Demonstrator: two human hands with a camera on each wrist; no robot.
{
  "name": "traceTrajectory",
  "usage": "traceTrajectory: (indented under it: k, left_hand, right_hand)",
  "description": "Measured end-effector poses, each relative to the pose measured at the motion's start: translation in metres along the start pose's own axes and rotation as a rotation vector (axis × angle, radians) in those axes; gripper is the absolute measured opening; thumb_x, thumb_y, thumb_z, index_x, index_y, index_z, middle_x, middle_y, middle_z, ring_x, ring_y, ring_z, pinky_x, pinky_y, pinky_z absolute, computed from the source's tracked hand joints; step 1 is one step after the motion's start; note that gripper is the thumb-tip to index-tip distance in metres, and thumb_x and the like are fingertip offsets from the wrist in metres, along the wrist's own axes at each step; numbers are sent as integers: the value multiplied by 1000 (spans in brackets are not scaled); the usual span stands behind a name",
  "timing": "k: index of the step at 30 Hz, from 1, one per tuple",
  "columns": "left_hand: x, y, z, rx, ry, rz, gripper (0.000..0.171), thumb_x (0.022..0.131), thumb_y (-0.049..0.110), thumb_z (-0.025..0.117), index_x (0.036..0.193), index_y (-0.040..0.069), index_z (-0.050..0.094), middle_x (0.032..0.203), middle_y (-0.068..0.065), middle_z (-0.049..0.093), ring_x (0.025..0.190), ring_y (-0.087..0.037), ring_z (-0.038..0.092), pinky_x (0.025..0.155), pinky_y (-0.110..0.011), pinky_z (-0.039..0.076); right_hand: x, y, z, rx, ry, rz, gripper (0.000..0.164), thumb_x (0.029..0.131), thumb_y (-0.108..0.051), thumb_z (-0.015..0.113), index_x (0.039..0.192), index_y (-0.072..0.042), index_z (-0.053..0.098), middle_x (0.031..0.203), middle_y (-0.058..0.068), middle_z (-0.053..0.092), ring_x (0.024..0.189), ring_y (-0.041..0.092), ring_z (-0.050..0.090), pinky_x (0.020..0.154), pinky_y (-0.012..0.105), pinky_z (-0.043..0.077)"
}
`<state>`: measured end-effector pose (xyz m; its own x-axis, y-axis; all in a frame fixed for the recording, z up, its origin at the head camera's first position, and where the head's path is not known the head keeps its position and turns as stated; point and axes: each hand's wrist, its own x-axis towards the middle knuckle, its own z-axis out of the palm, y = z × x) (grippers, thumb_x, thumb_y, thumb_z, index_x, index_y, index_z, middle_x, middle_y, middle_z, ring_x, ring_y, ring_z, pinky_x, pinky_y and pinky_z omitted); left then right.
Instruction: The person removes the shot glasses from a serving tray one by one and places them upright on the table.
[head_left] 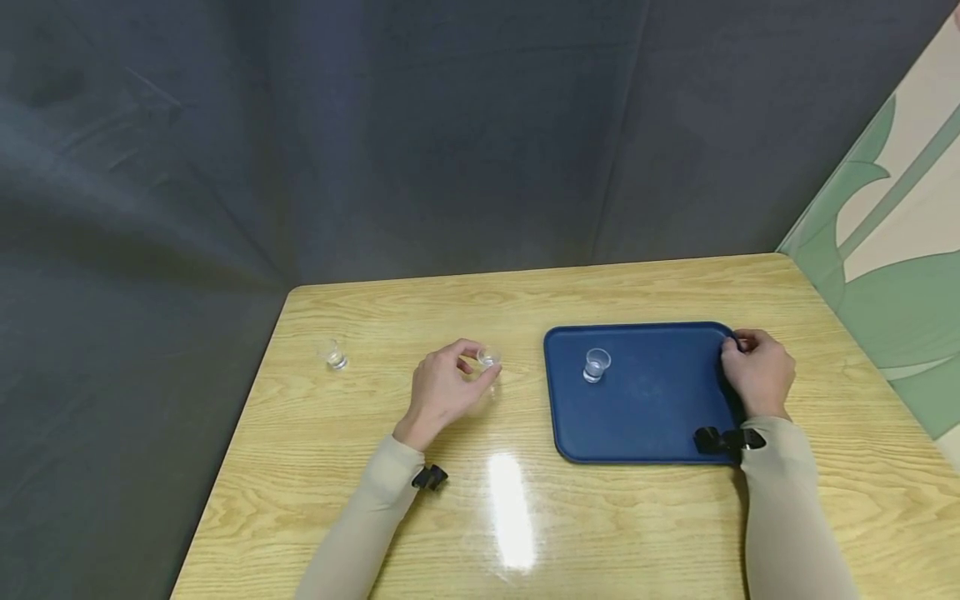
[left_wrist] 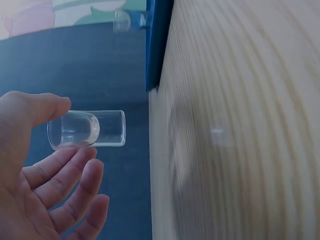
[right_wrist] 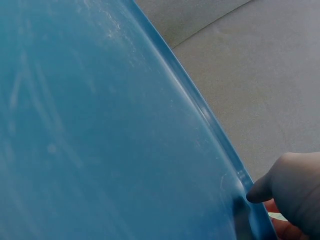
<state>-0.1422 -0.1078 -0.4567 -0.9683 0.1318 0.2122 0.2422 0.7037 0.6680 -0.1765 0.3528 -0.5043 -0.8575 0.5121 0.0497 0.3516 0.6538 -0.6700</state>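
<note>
Between thumb and fingers my left hand [head_left: 447, 385] pinches a small clear shot glass [left_wrist: 90, 129] by its rim end. In the left wrist view this glass hangs above the wooden table, apart from its surface. My right hand [head_left: 759, 372] grips the right edge of a blue tray [head_left: 660, 417], thumb over the rim and fingers beneath. Another shot glass [head_left: 596, 365] stands upright on the tray's left part. A third clear glass [head_left: 335, 357] stands on the table to the left of my left hand.
The wooden table [head_left: 315, 492] has a dark cloth [head_left: 465, 142] hanging behind it and at its left. A wall with green and pale leaf shapes [head_left: 900, 275] borders the right side. Light glares off the table [head_left: 512, 512] in front.
</note>
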Motion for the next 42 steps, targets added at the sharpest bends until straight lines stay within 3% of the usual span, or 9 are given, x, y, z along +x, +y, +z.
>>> traceTrajectory:
  k: [12, 25, 33, 42]
  left_hand:
    - [-11, -47, -38, -43, 74, -127, 38, 94, 43, 79, 118, 13, 78, 114, -6, 81, 82, -19, 76, 64, -32, 53]
    - [-25, -93, -75, 73, 152, -245, 46, 95, 49, 77, 125, 13, 75, 118, -11, 80, 88, -25, 77, 77, -44, 55]
    - [-31, -112, -94, 92, 210, -272, 43, 97, 47, 76, 120, 11, 76, 111, -15, 80, 87, -30, 77, 80, -48, 54]
    - [-36, -129, -114, 144, 224, -312, 46, 97, 49, 76, 122, 10, 75, 115, -15, 80, 86, -31, 77, 78, -45, 52]
  right_hand:
    - [-2, -2, -2, 12, 3, -6, 44, 104, -25, 52, 132, 6, 68, 116, 26, 68, 109, 46, 61, 79, 40, 37]
    - [-1, -1, -2, 3, -8, -6, 45, 104, -24, 51, 133, 6, 67, 117, 27, 67, 108, 46, 61, 78, 40, 37]
    - [-3, -3, 0, 17, 9, -16, 44, 105, -25, 51, 132, 6, 68, 115, 26, 67, 110, 46, 61, 85, 46, 38]
    - [-4, -2, -1, 15, 3, -9, 44, 105, -25, 51, 132, 6, 67, 117, 26, 67, 110, 46, 61, 84, 45, 38]
